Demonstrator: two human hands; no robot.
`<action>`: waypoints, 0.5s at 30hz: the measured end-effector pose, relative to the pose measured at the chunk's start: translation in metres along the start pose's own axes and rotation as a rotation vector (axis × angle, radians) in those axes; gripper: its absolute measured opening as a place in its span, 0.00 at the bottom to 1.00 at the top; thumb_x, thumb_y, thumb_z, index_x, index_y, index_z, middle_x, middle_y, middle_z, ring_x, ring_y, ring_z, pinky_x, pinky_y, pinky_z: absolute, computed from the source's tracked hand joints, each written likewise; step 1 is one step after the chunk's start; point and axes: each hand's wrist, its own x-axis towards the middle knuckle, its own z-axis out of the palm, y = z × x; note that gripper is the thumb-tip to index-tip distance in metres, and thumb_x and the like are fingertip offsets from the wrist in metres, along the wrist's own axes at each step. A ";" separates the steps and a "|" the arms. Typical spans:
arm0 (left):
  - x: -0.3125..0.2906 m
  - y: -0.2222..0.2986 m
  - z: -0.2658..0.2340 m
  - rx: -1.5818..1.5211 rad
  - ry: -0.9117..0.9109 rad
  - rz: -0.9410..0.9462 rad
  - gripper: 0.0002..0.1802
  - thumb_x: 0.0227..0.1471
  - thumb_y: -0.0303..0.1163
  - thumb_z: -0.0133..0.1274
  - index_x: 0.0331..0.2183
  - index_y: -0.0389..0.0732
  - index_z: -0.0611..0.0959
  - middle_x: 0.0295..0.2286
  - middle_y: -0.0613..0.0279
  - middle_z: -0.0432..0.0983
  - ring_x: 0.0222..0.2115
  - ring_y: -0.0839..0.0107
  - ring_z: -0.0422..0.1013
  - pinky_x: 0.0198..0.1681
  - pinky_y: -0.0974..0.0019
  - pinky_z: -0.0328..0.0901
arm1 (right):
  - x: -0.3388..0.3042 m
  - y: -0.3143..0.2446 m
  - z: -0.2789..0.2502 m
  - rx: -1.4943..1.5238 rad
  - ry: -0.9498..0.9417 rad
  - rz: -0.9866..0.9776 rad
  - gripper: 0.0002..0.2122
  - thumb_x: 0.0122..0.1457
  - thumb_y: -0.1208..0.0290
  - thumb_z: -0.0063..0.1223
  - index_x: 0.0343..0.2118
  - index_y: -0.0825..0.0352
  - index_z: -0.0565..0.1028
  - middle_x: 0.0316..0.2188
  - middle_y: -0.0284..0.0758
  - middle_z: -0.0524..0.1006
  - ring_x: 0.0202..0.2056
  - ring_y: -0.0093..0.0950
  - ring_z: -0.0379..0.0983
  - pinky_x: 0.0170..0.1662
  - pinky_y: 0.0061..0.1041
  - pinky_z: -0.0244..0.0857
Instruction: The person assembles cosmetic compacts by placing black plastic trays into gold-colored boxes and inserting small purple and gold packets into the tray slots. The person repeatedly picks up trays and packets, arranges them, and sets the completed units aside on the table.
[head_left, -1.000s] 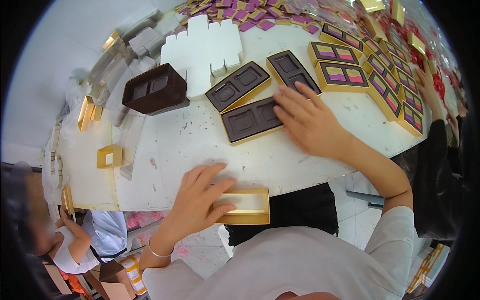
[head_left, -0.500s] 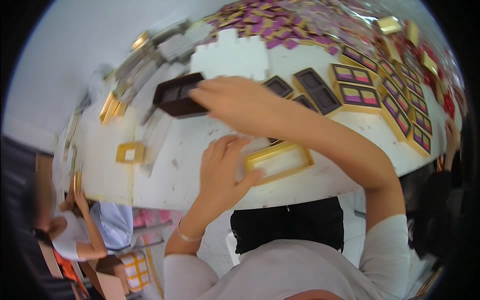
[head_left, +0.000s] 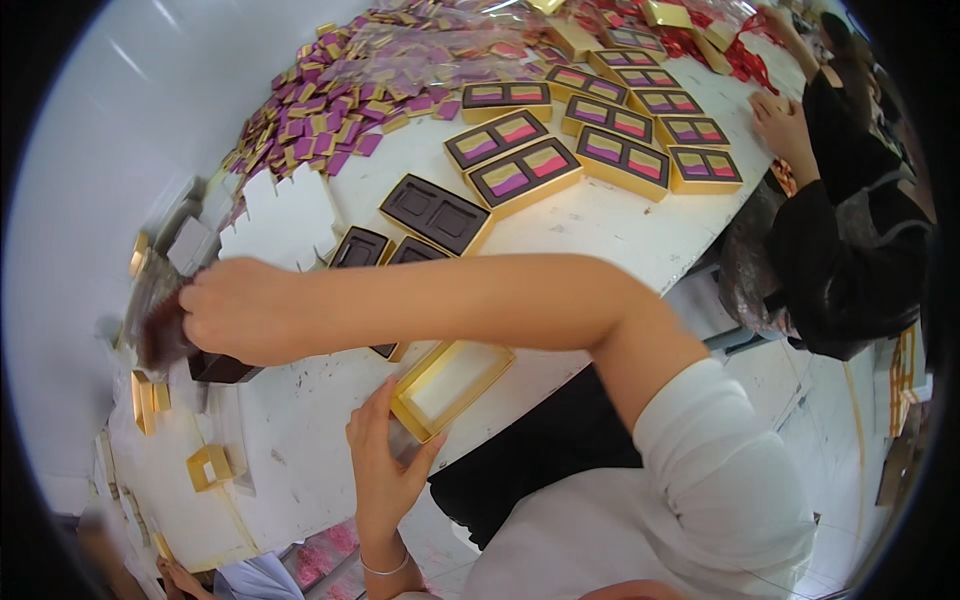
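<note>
My right arm reaches across to the left, and my right hand (head_left: 240, 312) is closed on a thin dark brown plastic tray (head_left: 165, 325), smeared by motion. Just below that hand stands a dark brown stack of such trays (head_left: 223, 369), partly covered by the hand. At the table's near edge, my left hand (head_left: 382, 465) spans the end of an open gold box frame (head_left: 482, 385), fingers on one corner and thumb at the other. Gold boxes with brown inserts (head_left: 437, 213) lie beyond my right forearm, some partly hidden by it.
Filled two-section gold boxes (head_left: 525, 175) stand in rows farther right. A heap of purple and gold pieces (head_left: 320, 110) covers the back, near a white cut card (head_left: 280, 220). A small gold box (head_left: 208, 467) sits at left. A co-worker's hand (head_left: 785, 130) is at the right edge.
The view has swung to the right. My right hand has come up from the dark stack with a tray. My left hand stays by the gold box frame, its fingers now at the box's end.
</note>
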 end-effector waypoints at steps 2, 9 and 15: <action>-0.007 0.000 -0.003 0.011 0.009 -0.036 0.39 0.38 0.33 0.64 0.53 0.35 0.67 0.47 0.51 0.69 0.43 0.56 0.64 0.50 0.58 0.55 | -0.020 -0.009 -0.047 0.141 0.189 0.061 0.03 0.47 0.74 0.53 0.23 0.68 0.74 0.25 0.40 0.73 0.28 0.36 0.73 0.30 0.33 0.66; 0.003 0.004 0.010 -0.029 0.001 0.093 0.40 0.37 0.30 0.64 0.54 0.36 0.67 0.48 0.51 0.68 0.46 0.56 0.64 0.51 0.59 0.55 | -0.172 -0.012 -0.175 1.091 -0.039 1.239 0.10 0.53 0.62 0.57 0.21 0.61 0.72 0.18 0.20 0.66 0.19 0.08 0.57 0.20 0.12 0.47; 0.028 0.032 0.021 -0.133 -0.053 0.098 0.40 0.37 0.29 0.64 0.54 0.39 0.68 0.47 0.51 0.67 0.46 0.55 0.65 0.52 0.62 0.58 | -0.220 -0.022 -0.169 1.130 -0.110 1.668 0.13 0.55 0.63 0.56 0.20 0.66 0.73 0.17 0.28 0.72 0.10 0.15 0.56 0.13 0.14 0.49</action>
